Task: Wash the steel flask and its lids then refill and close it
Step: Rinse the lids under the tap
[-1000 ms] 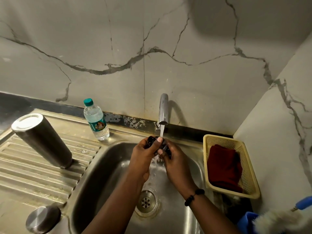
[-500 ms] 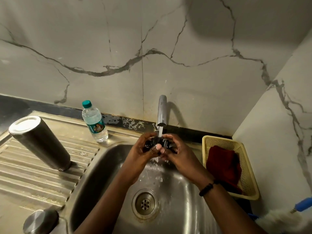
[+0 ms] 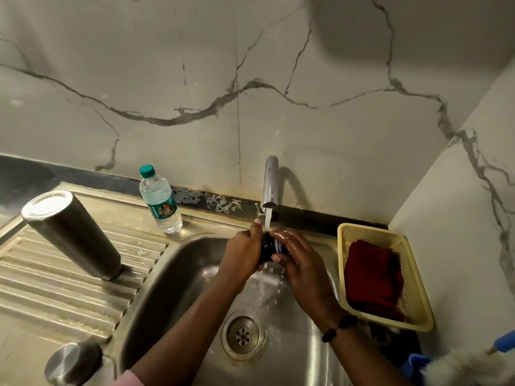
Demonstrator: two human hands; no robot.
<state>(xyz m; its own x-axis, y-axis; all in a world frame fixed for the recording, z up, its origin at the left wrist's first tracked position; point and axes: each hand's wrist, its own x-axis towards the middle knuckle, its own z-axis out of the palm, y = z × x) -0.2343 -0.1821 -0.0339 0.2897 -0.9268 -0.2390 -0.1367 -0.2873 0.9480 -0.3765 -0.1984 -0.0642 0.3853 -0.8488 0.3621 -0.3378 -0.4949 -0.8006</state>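
The steel flask point(image 3: 72, 235) stands upside down on the ribbed drainboard at the left. Its steel outer lid point(image 3: 73, 363) lies near the drainboard's front edge. Under the running tap point(image 3: 270, 182) I hold a small black inner lid point(image 3: 269, 246) with a pale ring. My left hand point(image 3: 243, 253) grips it from the left and my right hand point(image 3: 298, 257) curls round it from the right. Water falls over the lid and both hands into the sink point(image 3: 178, 274).
A clear plastic water bottle point(image 3: 160, 200) with a teal cap stands behind the sink. A yellow basket point(image 3: 415, 288) holding a red cloth point(image 3: 373, 277) sits at the right. A blue-handled brush point(image 3: 473, 363) pokes in at the bottom right. The drain point(image 3: 243, 335) lies below my hands.
Both hands have kept turning and rubbing the black lid under the stream. My right hand has shifted over its top, and the view has tilted down slightly.
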